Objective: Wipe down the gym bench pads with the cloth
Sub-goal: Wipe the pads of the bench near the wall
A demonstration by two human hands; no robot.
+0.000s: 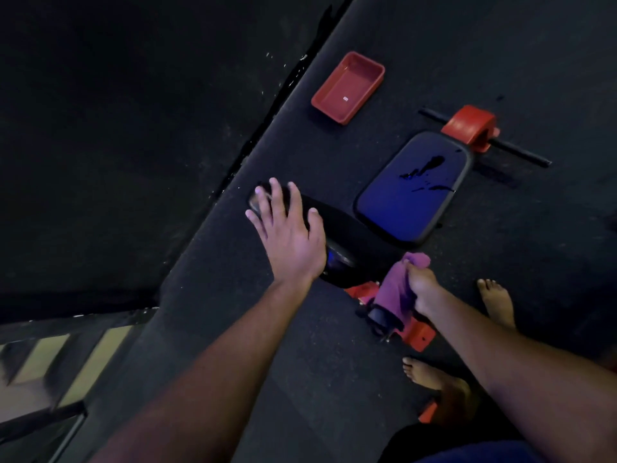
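- Running along the far left, a yellow-and-black hazard-striped edge (83, 355) borders the dark rubber floor (233, 329).
- Left hand (290, 235): fingers spread wide and straight, palm flat on the black backrest pad (347, 235), apparently steadying it; it holds nothing.
- Red plastic tray (347, 86): lies on the floor beyond the bench, well apart from both hands; whether it holds liquid cannot be told.
- Purple cloth (397, 289): bunched in the right hand, hanging over the black roller pad (384, 317) at the near end of the bench, above the red frame (417, 335).
- Right hand (424, 289): fingers curled round the cloth in a closed grip, just beside the near end of the backrest pad.
- Seat pad (414, 188): glossy, blue-tinted, with dark wet-looking splashes on its surface; as judged, not yet wiped.
- Red bracket (469, 127) and black crossbar (521, 150): the far foot of the bench.
- Bare feet (497, 305): planted on the floor close to the frame.
- Risks, as judged: the bunched cloth offers little contact area and may smear the splashes instead of lifting them; liquid pushed off the seat pad could wet the floor beside bare feet, inviting a slip; pressing on the backrest pad could shift the light bench.
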